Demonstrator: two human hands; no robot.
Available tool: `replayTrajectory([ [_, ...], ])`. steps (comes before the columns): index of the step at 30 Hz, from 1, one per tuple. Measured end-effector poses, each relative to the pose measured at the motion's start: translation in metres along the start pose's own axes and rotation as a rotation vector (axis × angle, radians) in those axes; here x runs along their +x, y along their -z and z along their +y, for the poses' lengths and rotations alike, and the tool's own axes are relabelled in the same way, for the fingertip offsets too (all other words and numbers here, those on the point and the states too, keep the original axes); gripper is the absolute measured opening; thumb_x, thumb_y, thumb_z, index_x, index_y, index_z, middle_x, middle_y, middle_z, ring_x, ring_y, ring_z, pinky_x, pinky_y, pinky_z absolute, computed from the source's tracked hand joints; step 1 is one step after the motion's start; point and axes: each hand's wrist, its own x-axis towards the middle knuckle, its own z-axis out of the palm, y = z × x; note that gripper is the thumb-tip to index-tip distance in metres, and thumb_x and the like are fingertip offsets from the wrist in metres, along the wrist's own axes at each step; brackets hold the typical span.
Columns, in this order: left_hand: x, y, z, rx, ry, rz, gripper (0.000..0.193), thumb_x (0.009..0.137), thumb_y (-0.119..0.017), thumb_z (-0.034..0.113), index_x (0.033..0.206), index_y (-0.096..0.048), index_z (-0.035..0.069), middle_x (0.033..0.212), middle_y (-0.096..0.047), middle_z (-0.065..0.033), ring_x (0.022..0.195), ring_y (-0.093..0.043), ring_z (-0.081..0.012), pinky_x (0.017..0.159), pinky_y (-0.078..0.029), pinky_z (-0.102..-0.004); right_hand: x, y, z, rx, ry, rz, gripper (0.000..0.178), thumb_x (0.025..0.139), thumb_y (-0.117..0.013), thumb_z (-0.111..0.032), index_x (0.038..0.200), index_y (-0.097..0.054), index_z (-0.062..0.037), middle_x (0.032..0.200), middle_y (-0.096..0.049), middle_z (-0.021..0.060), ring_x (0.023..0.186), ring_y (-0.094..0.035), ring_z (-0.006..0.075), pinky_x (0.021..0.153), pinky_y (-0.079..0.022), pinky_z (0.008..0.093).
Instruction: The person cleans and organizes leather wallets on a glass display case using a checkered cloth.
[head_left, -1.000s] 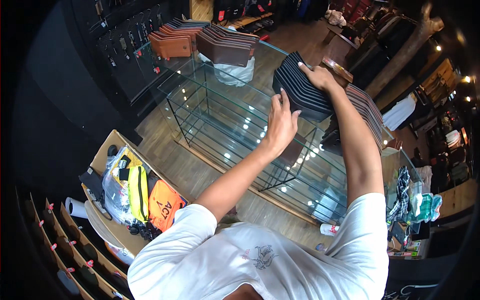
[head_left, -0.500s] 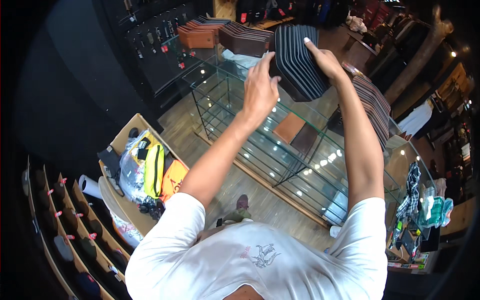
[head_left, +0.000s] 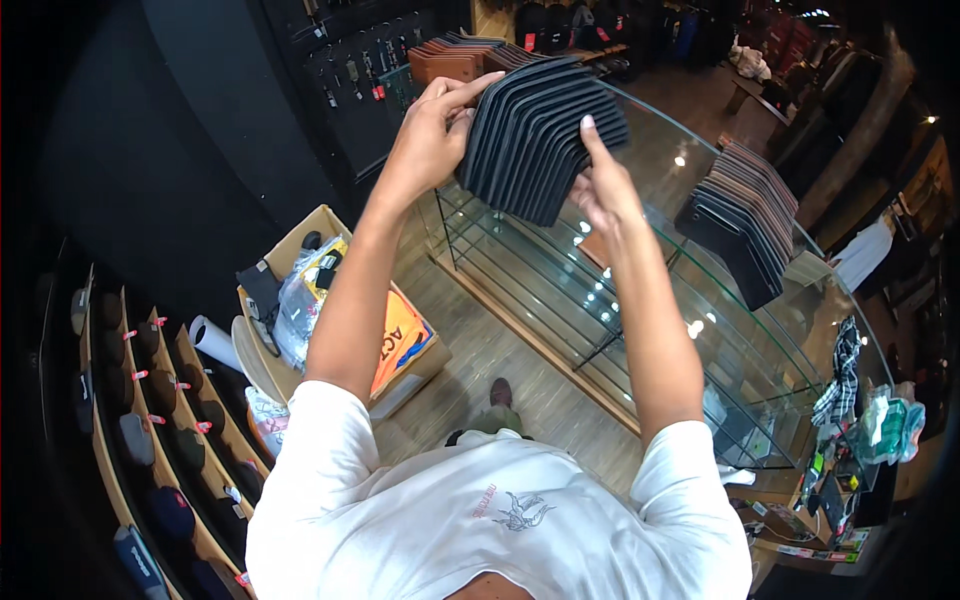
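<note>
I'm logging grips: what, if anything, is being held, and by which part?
A row of black folded wallets: the left hand holds its left end, the right hand its right side, thumb on top.

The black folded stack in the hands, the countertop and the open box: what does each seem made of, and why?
Black folded stack: probably leather or imitation leather, smooth, low sheen; it holds even folds.
Countertop: probably glass, clear and glossy, with greenish edges and bright reflections.
Open box: likely cardboard, matt brown, with thin walls.
</note>
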Motion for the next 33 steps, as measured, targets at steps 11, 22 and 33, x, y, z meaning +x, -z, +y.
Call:
replayTrajectory([
  [11, -0.019, 0.048, -0.035, 0.012, 0.306, -0.392, 0.047, 0.083, -0.043, 0.018, 0.121, -0.065, 0.001, 0.113, -0.067, -0.0219, 0.111, -0.061, -0.0333, 0.101, -0.044, -0.0371, -0.013, -0.024, 0.142, 0.33, -0.212, -0.086, 0.071, 0.089, -0.071, -0.048, 0.136, -0.047, -0.0009, 0.13, -0.057, 0.0201, 0.121, -0.057, 0.0304, 0.103, -0.048, 0.0464],
  [22, -0.082, -0.049, -0.234, 0.161, 0.319, -0.631, 0.042, 0.092, -0.062, 0.038, 0.126, -0.065, 0.015, 0.109, -0.062, -0.0214, 0.109, -0.06, -0.0378, 0.096, -0.046, -0.0422, 0.053, -0.025, 0.322, 0.578, -0.309, 0.29, 0.061, 0.093, -0.067, -0.046, 0.133, -0.05, -0.0034, 0.129, -0.06, 0.0114, 0.12, -0.059, 0.0258, 0.106, -0.043, 0.0468],
  [33, -0.152, -0.163, -0.374, -0.019, 0.471, -0.846, 0.038, 0.094, -0.058, 0.037, 0.126, -0.065, 0.017, 0.118, -0.061, -0.0199, 0.118, -0.056, -0.0381, 0.103, -0.043, -0.0426, 0.106, 0.019, 0.453, 0.56, -0.301, 0.581, 0.084, 0.088, -0.069, -0.056, 0.137, -0.04, 0.0062, 0.138, -0.054, 0.012, 0.126, -0.054, 0.0233, 0.116, -0.034, 0.0407],
])
